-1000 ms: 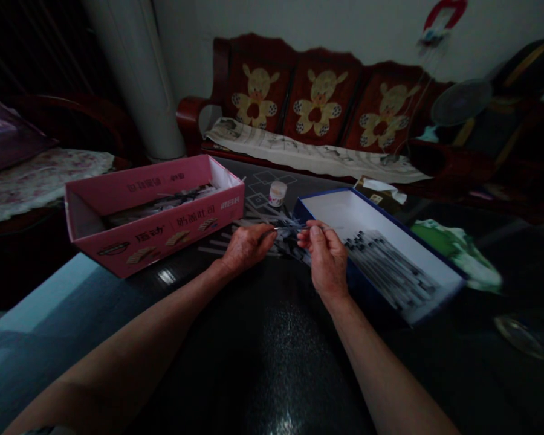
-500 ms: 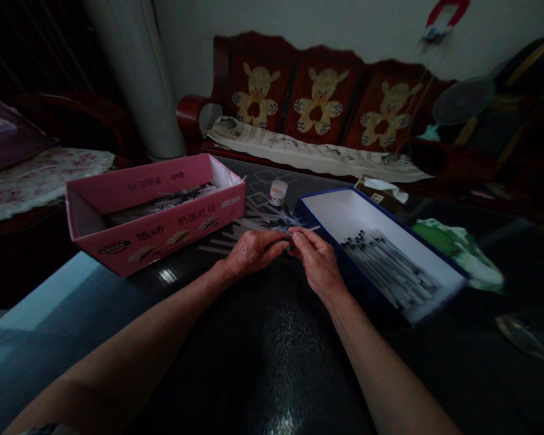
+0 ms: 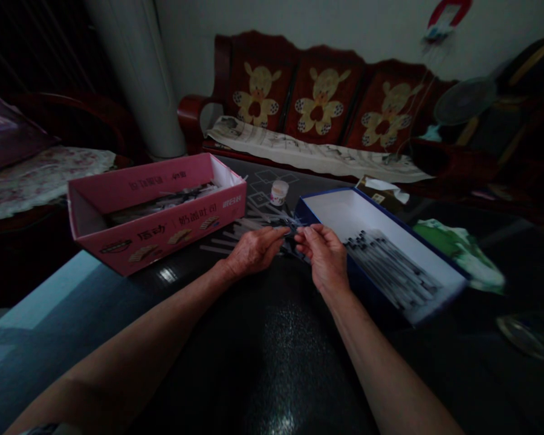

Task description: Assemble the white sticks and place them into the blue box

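My left hand (image 3: 256, 249) is closed, its fingers pointing right over a pile of thin pale strips (image 3: 274, 215) on the dark table (image 3: 254, 338). Opposite it, my right hand (image 3: 326, 257) pinches with thumb and forefinger, the other fingers curled. What either hand grips is too small and dim to make out. Dark slender pieces (image 3: 291, 225) lie among the strips, between and behind the fingertips. A small gap separates the two hands. Just right of my right hand stands a blue box (image 3: 320, 208) with a white inside, holding a row of clear, dark-ended sticks (image 3: 385, 266).
At the left, a pink carton (image 3: 185, 223) holds more strips. A small white jar (image 3: 279, 192) stands behind the pile. Beyond the blue box are a tissue box (image 3: 381, 188) and a green-and-white plastic bag (image 3: 460, 251). A wooden sofa (image 3: 317, 96) stands behind the table.
My right hand has shifted slightly right, away from my left hand, opening a gap between them. The pale strip that stuck out past my right fingers no longer shows there.
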Action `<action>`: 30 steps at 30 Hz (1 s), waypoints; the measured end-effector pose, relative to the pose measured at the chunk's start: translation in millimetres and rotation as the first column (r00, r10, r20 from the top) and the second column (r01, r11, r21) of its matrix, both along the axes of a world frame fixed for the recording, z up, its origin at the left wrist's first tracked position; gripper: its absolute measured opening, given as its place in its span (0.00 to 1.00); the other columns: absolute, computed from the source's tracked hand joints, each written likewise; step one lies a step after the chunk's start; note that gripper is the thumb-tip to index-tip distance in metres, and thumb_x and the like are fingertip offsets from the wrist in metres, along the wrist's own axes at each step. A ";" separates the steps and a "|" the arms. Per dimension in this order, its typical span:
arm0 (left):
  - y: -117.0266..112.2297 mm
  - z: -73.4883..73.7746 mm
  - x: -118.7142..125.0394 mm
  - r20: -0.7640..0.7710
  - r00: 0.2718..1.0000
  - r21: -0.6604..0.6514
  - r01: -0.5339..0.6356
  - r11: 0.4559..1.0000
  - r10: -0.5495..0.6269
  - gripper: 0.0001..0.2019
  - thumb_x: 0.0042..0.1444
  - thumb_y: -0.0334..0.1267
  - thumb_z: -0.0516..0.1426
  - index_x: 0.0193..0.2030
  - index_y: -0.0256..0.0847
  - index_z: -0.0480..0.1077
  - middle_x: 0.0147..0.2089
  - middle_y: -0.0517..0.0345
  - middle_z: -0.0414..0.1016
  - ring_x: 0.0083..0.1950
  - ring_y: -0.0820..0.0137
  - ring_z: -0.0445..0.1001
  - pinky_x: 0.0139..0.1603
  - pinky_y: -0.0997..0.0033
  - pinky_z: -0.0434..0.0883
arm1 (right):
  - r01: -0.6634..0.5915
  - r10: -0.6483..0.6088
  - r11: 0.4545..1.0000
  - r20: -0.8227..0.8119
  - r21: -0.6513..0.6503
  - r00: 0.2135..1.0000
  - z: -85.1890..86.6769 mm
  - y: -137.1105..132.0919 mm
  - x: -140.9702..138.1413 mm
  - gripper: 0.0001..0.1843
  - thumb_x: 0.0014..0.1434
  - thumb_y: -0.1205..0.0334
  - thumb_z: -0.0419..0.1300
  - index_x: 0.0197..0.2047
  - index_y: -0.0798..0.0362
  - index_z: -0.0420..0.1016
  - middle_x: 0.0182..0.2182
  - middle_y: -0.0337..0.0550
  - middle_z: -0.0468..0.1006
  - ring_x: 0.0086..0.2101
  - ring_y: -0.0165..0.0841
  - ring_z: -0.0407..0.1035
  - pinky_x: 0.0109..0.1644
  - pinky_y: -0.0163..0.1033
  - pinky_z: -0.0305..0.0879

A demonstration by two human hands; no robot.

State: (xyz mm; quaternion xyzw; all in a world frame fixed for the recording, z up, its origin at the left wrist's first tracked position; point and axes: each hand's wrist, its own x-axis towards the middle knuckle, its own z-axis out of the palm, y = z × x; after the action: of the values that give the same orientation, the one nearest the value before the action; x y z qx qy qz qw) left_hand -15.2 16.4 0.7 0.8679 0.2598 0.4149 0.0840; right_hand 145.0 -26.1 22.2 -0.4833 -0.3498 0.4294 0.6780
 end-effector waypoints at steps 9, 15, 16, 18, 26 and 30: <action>1.4 -1.6 0.0 0.062 0.991 -0.035 -0.120 0.992 0.122 0.18 0.65 0.34 0.46 0.57 0.37 0.69 0.36 0.52 0.75 0.37 0.72 0.74 0.41 0.72 0.72 | -0.174 -0.097 0.970 0.925 0.171 0.368 -18.3 3.9 10.9 0.19 0.59 0.71 0.49 0.49 0.53 0.75 0.49 0.48 0.76 0.51 0.38 0.68 0.58 0.46 0.61; 1.7 -1.1 0.8 0.086 0.985 -0.050 -0.149 0.988 0.153 0.16 0.64 0.33 0.48 0.54 0.36 0.71 0.34 0.53 0.74 0.35 0.71 0.73 0.39 0.73 0.72 | -0.209 -0.046 0.976 0.998 0.055 0.047 -26.4 5.3 9.3 0.21 0.61 0.71 0.50 0.55 0.54 0.72 0.51 0.50 0.74 0.52 0.40 0.64 0.56 0.46 0.59; 1.6 -1.0 0.9 0.087 0.985 -0.046 -0.149 0.988 0.152 0.16 0.64 0.32 0.48 0.54 0.35 0.71 0.34 0.52 0.75 0.35 0.71 0.73 0.39 0.73 0.72 | -0.208 -0.040 0.977 0.998 0.047 0.039 -26.6 5.4 9.4 0.20 0.61 0.71 0.49 0.54 0.54 0.73 0.49 0.50 0.74 0.51 0.39 0.65 0.56 0.45 0.59; 1.4 -1.1 1.0 0.082 0.985 -0.041 -0.148 0.988 0.151 0.16 0.63 0.32 0.48 0.53 0.34 0.71 0.34 0.52 0.75 0.35 0.71 0.74 0.39 0.72 0.72 | -0.215 -0.009 0.977 1.000 0.015 0.030 -25.9 5.6 10.1 0.19 0.61 0.72 0.49 0.52 0.54 0.74 0.46 0.49 0.75 0.49 0.38 0.67 0.54 0.43 0.60; 3.7 -5.2 0.5 0.088 0.984 -0.015 -0.156 0.988 0.157 0.16 0.62 0.31 0.49 0.52 0.34 0.72 0.34 0.52 0.76 0.34 0.71 0.75 0.38 0.72 0.74 | -0.242 0.049 0.969 0.999 -0.044 0.014 -19.9 1.3 13.5 0.16 0.60 0.72 0.52 0.46 0.53 0.78 0.40 0.48 0.75 0.42 0.37 0.70 0.49 0.41 0.64; 5.0 -6.8 0.8 0.088 0.986 -0.003 -0.142 0.990 0.142 0.15 0.62 0.30 0.49 0.52 0.34 0.72 0.37 0.50 0.78 0.37 0.70 0.77 0.40 0.71 0.75 | -0.288 0.039 0.958 0.996 -0.014 0.081 -18.0 0.4 13.4 0.12 0.58 0.72 0.53 0.40 0.53 0.78 0.36 0.46 0.75 0.39 0.36 0.70 0.46 0.41 0.65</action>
State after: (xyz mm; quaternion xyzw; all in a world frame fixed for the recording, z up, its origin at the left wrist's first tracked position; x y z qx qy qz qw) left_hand -14.3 21.4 -6.0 0.8282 0.3164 0.4582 0.0640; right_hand 158.4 -25.7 4.1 -0.5372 -0.8024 0.0334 0.2575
